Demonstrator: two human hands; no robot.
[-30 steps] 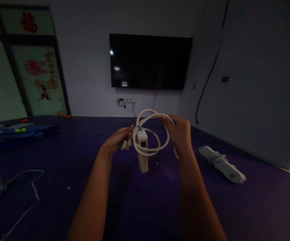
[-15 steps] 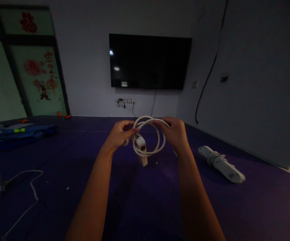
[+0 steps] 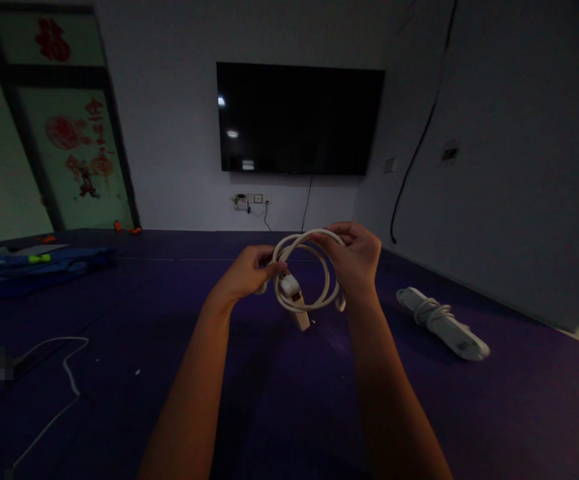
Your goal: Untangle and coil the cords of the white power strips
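Both my hands hold a white power strip [image 3: 297,301] with its white cable [image 3: 319,293] coiled in loops above the purple floor. My left hand [image 3: 249,272] is closed, its fingers pinching the top end of the strip where the cable leaves it. My right hand [image 3: 355,257] is closed round the top of the cable loops. The strip hangs down between the hands, tilted a little to the right, with the loops lying around its upper part.
A second white power strip [image 3: 443,323] wrapped in its cable lies on the floor at the right. A loose white cable [image 3: 64,363] trails at the left. Blue cloth [image 3: 34,263] lies at the far left. A dark TV [image 3: 299,119] hangs on the wall ahead.
The hands came closer together and the cable loops tightened round the strip. The strip's lower end swung rightwards and it now looks shorter from here.
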